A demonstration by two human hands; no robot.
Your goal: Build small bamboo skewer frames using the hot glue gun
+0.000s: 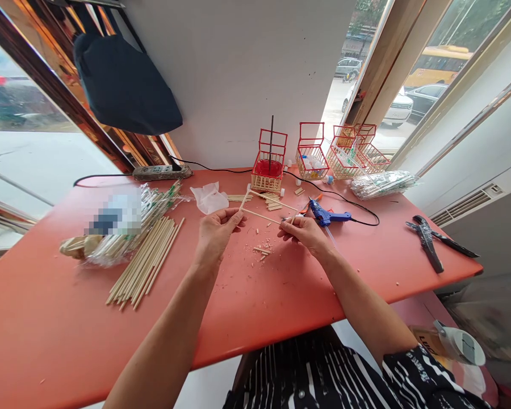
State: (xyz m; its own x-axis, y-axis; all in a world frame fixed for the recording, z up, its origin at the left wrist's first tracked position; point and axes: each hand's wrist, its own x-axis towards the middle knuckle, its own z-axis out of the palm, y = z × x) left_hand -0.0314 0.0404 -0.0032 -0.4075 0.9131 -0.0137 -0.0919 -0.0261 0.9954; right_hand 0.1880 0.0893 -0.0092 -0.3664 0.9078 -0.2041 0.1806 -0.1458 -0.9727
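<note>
Between my two hands is a rectangular frame of thin wooden sticks (pixel 262 216), held just above the table. My left hand (pixel 219 230) pinches its left corner. At its near right corner, the fingers of my right hand (pixel 302 232) are closed on it. Short stick offcuts and crumbs (pixel 263 251) lie below. Beyond the frame are cut stick pieces (pixel 270 200) and a small stick basket with red-coloured edges (pixel 267 180), which has a dark rod standing in it. To the right of my right hand rests a blue glue gun (pixel 327 215).
Long wooden sticks (pixel 147 264) and plastic-wrapped bundles (pixel 123 238) lie at left. Near the wall are a power strip (pixel 159 171), a white plastic bag (pixel 210 197) and more red-edged baskets (pixel 313 162). Black-handled cutters (pixel 430 244) lie at the right. The glue gun's cord (pixel 368 222) curves across the back.
</note>
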